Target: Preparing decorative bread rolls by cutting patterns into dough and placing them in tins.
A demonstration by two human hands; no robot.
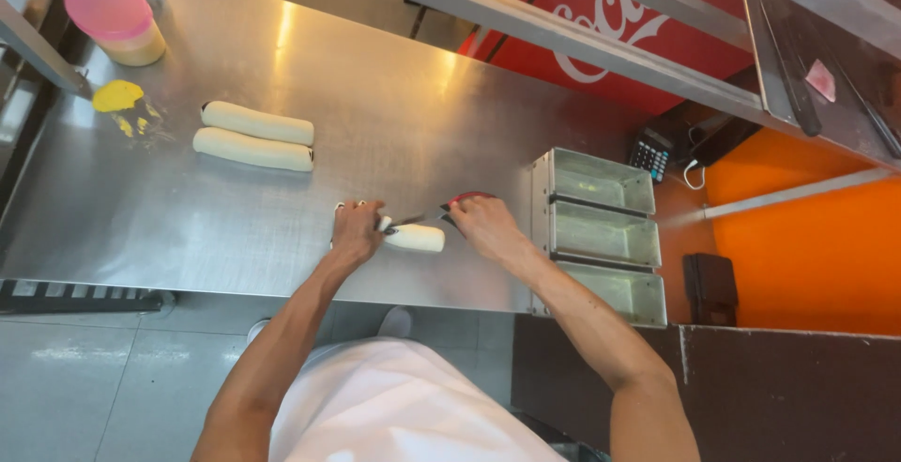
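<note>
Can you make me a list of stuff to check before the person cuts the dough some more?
1. Left hand rests on the dough roll: ok.
2. Right hand has a grip on the red-handled scraper: ok.
3. Left fingers clear of the blade: cannot tell, they sit very close.
4. Bare steel table around the roll: ok.
5. Two finished dough rolls lie apart, out of the way: ok.
6. Three loaf tins stand beside the right hand, nothing visible inside: ok.

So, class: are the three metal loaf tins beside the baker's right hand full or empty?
Empty. All three loaf tins show bare metal floors and no dough; the dough piece lies on the steel table between both hands.
</note>
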